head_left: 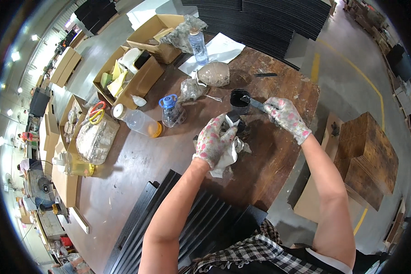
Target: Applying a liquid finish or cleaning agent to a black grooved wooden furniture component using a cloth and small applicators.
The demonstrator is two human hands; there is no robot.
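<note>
My right hand (285,117), in a white glove with pink spots, is closed round a flat putty knife (256,104). The blade's tip reaches over the rim into a small black-lined cup (240,108) on the brown table. My left hand (213,140), gloved alike, is closed on a crumpled white rag (228,157) with black stains, just on the near side of the cup. Dark crumpled material lies beside the rag; its kind cannot be made out. A short black strip (266,74) lies beyond the cup.
Long black slats (196,219) lie at the table's near edge. Bottles, including a blue-lidded jug (172,112), stand left of my hands. Wrapped bundles, one a tan bag (214,74), lie behind. Open cartons (146,75) line the far left. Brown boards (367,155) are stacked at right.
</note>
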